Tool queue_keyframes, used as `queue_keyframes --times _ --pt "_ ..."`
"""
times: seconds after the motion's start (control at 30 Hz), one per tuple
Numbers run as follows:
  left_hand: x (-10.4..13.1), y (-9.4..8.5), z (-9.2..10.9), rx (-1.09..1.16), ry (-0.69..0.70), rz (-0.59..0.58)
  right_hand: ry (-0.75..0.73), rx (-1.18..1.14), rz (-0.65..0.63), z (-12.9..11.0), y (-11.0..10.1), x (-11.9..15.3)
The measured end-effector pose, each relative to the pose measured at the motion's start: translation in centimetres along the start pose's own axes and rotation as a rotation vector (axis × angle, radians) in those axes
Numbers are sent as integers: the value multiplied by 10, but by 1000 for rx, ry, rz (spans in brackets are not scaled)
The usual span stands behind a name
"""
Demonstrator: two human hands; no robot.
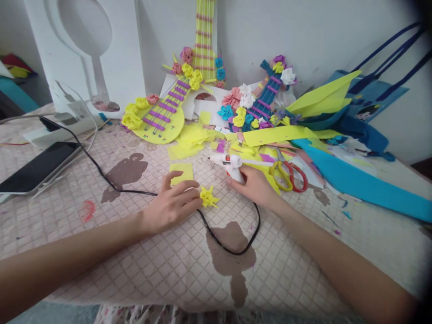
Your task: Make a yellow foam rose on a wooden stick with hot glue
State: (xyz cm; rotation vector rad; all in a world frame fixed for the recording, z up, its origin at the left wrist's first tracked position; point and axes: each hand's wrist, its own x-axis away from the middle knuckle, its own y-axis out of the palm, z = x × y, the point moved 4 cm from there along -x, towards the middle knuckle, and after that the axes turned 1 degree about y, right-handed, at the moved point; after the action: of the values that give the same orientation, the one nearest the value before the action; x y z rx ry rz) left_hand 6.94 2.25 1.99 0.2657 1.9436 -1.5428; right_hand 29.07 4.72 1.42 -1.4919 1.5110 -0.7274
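Note:
My right hand (256, 186) is closed round the handle of a white hot glue gun (221, 159), whose nozzle points left; a glue stick juts from its back. My left hand (173, 200) rests on the table with fingers apart and slightly curled. Its fingertips are beside a small yellow paper flower (209, 197); whether they touch it I cannot tell. Just behind that hand lies a yellow paper square (182, 173). A black cord (232, 252) loops across the cloth between my arms and passes under my left hand.
Scissors (286, 175) with yellow and red handles lie right of my right hand. Behind are yellow paper scraps (191, 137) and flower-trimmed paper guitars (162, 117). Blue paper (364, 180) spreads at right. A phone (40, 166) and power strip (50, 135) lie left.

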Motion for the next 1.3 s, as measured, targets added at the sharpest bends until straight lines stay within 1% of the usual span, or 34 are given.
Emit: queue_keyframes --times 0.07,0.17,0.3,0.4,0.47,0.57,0.63,0.8,1.0,1.13,1.3 --pt "1 -1 0 -8 2 0 -1 -47 20 -2 -4 3" --pt "3 -1 -2 -16 -7 -2 0 -160 53 -2 -19 19" --pt "6 -1 -6 0 -34 -7 51 -245 -54 1 -33 51" --pt "6 -1 -7 18 -29 -4 -10 -231 -70 -1 -39 69" --pt "5 -2 -7 25 -25 -1 -60 -215 -133 -5 -38 75" --pt "1 -4 -7 25 -26 6 -85 -194 -276 -11 -34 77" --pt "-1 -5 -6 27 -22 5 -106 -184 -323 -16 -34 76" --pt "0 -5 -7 19 -23 -2 -136 -192 -311 -23 -34 71" --pt "-1 -4 -6 24 -12 -6 -141 -147 -337 -23 -27 72" --pt "0 -3 -6 23 -19 -15 -133 -166 -320 -24 -25 74" --pt "0 -2 -6 13 -21 -1 -111 -193 -339 -24 -23 76"
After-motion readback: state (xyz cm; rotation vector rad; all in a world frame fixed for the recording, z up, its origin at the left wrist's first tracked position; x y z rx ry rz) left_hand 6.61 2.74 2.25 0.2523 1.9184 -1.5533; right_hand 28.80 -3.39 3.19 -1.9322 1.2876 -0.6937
